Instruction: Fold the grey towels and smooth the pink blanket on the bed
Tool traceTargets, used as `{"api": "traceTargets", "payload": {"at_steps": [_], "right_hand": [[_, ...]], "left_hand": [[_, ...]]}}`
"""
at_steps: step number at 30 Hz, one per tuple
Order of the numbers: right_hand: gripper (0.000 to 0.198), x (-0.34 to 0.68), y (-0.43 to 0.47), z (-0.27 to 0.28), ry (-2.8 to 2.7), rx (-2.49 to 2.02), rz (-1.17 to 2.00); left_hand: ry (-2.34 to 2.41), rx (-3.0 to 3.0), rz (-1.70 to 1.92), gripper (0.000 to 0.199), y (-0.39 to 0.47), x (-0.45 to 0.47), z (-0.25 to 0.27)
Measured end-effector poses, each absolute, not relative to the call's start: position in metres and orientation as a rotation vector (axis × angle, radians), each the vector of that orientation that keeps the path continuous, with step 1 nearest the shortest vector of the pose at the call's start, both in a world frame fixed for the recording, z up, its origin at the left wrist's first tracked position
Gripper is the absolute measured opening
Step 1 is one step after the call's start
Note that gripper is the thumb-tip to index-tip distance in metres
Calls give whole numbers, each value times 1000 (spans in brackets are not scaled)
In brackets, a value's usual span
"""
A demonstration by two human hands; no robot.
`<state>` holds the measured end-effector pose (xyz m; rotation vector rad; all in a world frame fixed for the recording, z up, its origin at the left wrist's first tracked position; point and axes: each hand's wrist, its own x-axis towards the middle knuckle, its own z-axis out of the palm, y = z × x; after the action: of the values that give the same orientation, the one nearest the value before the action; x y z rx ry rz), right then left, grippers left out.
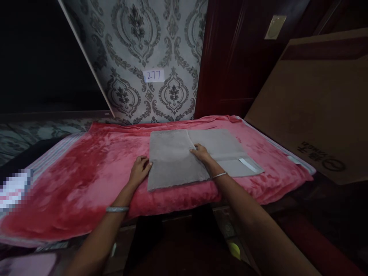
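A grey plush cloth (pixel 175 161) lies on a red blanket, its left part a thicker layer over a flatter, lighter grey part (pixel 224 143) on the right. A white strip (pixel 247 165) shows near its right end. My right hand (pixel 201 152) pinches the upper layer's edge near the middle of the cloth. At the cloth's left edge rests my left hand (pixel 140 168), fingers loosely bent and apart from the thumb, with the thumb tip touching the edge. Each wrist wears a bracelet.
The red blanket (pixel 115 153) covers the table. A dark screen (pixel 51 57) stands at the back left, a large cardboard box (pixel 322 107) at the right. Patterned wallpaper (pixel 135 34) behind bears a paper marked 277 (pixel 154 75). Something yellow (pixel 235 250) lies below the front edge.
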<state>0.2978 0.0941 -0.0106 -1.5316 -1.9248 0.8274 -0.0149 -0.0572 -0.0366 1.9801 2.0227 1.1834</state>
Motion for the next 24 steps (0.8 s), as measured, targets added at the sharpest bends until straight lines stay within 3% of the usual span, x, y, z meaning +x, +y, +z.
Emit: {"api": "traceTargets", "payload": {"at_steps": [18,24], "right_hand": [[24,300,103,-11,-1933,-1630,679],[37,280,137,7,-1886,-1598,680]], "left_hand": [[2035,2004,1212,39,-56,-17,-39],[2031,2019,1231,37,-57,-19,-39]]}}
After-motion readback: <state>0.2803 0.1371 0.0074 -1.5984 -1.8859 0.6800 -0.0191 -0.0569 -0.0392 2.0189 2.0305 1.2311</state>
